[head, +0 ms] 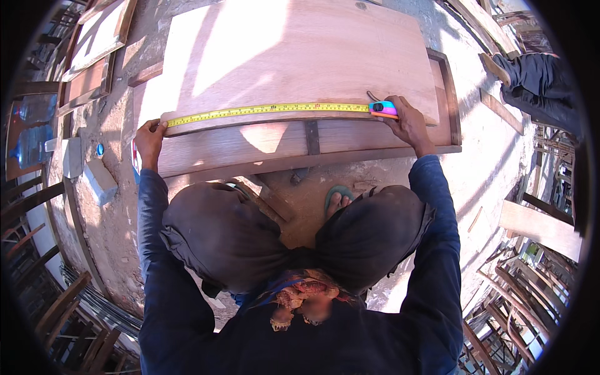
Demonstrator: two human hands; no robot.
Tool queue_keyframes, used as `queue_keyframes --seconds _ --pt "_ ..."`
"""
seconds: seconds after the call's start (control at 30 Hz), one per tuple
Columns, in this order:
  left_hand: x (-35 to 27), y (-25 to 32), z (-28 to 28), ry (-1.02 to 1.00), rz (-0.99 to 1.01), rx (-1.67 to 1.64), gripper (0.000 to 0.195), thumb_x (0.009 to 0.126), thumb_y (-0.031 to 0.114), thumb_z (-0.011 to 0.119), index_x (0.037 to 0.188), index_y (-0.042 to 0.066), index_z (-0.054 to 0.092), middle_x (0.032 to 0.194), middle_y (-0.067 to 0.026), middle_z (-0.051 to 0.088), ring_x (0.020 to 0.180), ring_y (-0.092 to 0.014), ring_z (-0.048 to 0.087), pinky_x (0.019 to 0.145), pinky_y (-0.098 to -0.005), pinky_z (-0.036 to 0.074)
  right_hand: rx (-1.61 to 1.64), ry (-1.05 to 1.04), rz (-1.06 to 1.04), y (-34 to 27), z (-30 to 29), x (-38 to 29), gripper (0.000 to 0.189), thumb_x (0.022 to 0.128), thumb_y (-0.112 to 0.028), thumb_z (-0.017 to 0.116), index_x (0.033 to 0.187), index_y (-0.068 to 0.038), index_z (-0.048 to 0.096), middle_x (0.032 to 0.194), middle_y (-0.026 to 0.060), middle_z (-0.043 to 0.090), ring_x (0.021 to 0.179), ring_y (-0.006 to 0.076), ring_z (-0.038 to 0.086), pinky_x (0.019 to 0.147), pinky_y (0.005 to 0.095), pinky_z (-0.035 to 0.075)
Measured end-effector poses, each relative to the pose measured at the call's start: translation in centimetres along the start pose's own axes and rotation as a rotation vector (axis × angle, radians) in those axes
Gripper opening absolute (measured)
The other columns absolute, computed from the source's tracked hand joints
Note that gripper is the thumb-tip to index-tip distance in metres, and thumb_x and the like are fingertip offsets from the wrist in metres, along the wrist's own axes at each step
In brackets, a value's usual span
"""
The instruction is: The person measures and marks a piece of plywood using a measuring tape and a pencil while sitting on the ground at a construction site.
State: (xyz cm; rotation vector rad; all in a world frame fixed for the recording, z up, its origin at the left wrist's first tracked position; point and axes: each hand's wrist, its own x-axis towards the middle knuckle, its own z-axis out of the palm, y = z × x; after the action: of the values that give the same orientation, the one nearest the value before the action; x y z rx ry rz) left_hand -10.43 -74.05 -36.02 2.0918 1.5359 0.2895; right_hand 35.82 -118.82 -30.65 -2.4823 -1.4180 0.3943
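Observation:
A yellow tape measure blade (262,109) stretches across a plywood sheet (328,61), close to the sheet's near edge. My left hand (150,139) pinches the blade's free end at the sheet's left side. At the other end my right hand (411,123) grips the multicoloured tape measure case (384,109), its dark wrist strap (372,96) lying on the sheet. Beneath the sheet is a wooden-framed panel (225,144), whose near strip and right end show. A dark crosspiece (312,137) joins its near rail. My fingertips partly hide both ends of the blade.
Another person's legs (539,89) are at the upper right. Concrete blocks (99,182) and large water bottles (35,145) stand on the left. Stacked lumber (529,304) lies at lower right, and a loose board (501,111) rests on the ground. My sandalled foot (338,201) is below the panel.

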Motion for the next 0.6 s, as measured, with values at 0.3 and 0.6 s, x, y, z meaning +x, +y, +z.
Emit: queue_keyframes --seconds 0.3,0.6 --pt "0.7 2.1 -1.6 -0.183 -0.034 -0.063 0.030 0.081 0.024 0.078 0.091 -0.005 0.073 0.066 -0.0076 0.068 0.053 -0.011 0.060 0.051 -0.0249 0.049 -0.045 0.085 0.149 -0.4 1.1 -1.4 0.048 0.084 -0.033 0.074 0.121 -0.016 0.050 0.103 0.0132 0.061 0.088 0.0384 0.065 0.071 0.0480 0.052" --pt "0.6 0.1 -1.0 -0.119 -0.039 -0.157 0.030 0.082 0.026 0.077 0.087 -0.003 0.071 0.066 -0.0081 0.068 0.053 -0.012 0.060 0.050 -0.0267 0.049 -0.044 0.089 0.124 -1.3 1.1 -0.8 0.055 0.084 -0.045 0.072 0.124 -0.015 0.050 0.108 0.0151 0.062 0.092 0.0380 0.066 0.074 0.0464 0.052"
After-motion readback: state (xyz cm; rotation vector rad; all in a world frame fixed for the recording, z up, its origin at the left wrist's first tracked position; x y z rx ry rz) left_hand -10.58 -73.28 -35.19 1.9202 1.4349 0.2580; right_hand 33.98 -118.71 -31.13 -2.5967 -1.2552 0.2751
